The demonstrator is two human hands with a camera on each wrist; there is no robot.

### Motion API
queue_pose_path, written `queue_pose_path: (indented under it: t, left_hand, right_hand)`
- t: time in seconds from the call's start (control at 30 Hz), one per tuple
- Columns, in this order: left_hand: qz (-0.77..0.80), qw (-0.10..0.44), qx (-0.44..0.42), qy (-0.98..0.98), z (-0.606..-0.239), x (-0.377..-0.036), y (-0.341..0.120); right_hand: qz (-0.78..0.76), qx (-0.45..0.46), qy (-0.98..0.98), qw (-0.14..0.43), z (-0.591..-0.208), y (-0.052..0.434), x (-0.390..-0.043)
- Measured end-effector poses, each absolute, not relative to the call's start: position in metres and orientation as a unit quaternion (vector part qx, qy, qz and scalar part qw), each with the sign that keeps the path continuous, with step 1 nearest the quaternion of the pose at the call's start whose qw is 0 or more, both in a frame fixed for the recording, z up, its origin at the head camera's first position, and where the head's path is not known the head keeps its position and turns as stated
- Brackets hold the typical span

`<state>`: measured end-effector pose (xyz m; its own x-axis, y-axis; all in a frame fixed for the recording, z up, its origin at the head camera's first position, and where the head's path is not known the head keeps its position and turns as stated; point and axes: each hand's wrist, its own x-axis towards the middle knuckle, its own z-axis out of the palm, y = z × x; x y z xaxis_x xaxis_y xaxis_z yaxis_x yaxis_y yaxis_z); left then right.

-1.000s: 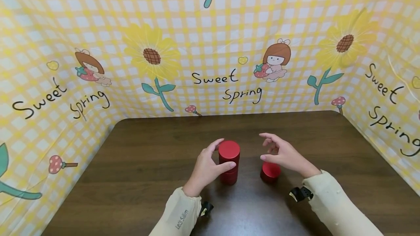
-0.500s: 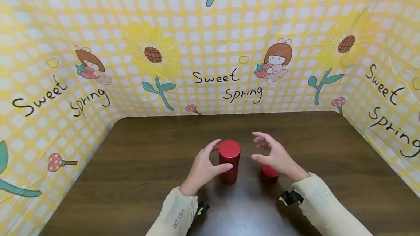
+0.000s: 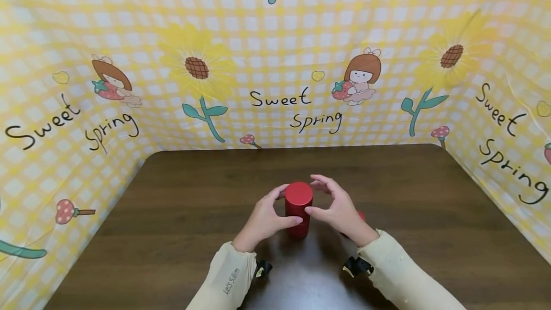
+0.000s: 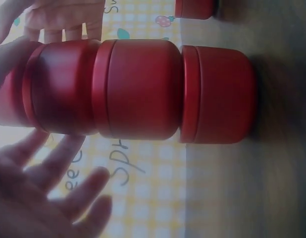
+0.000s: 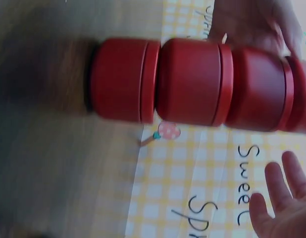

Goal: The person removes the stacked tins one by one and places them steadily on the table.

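"When the head view is searched, where is the red stack (image 3: pixel 298 212) found?"

"Just below the centre of the frame, stood upright on the brown table (image 3: pixel 206 195). Four sections can be counted in the left wrist view."

"How is it held?"

"Its upper part is held between the thumb and fingers of the left hand (image 3: pixel 263 216)."

"And the right hand (image 3: pixel 340 212)?"

"Its fingers are spread wide beside the stack; whether it is touched by the thumb cannot be told."

"Anything else?"

"A separate red piece (image 4: pixel 192 8) is shown at the upper right of the left wrist view. The upper frame of the head view is filled by yellow checked cloth (image 3: pixel 275 51)."
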<state>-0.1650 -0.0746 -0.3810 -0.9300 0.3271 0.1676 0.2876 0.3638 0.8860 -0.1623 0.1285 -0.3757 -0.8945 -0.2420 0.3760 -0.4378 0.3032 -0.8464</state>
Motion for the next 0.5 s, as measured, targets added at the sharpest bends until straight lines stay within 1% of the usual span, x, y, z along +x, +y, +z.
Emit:
queue_pose_path:
  t: [0.17, 0.4, 0.5]
  left_hand:
    - [0.521, 0.018, 0.189, 0.832, -0.381, -0.166, -0.074]
    - [0.507, 0.003, 0.183, 0.842, -0.385, -0.168, -0.072]
    - [0.498, 0.002, 0.179, 0.848, -0.385, -0.168, -0.071]
  right_hand:
    - [0.566, 0.200, -0.793, 0.107, -0.379, 0.115, -0.158]
    - [0.595, 0.191, -0.774, 0.101, -0.381, 0.104, -0.155]
    - [0.592, 0.189, -0.776, 0.109, -0.380, 0.102, -0.154]
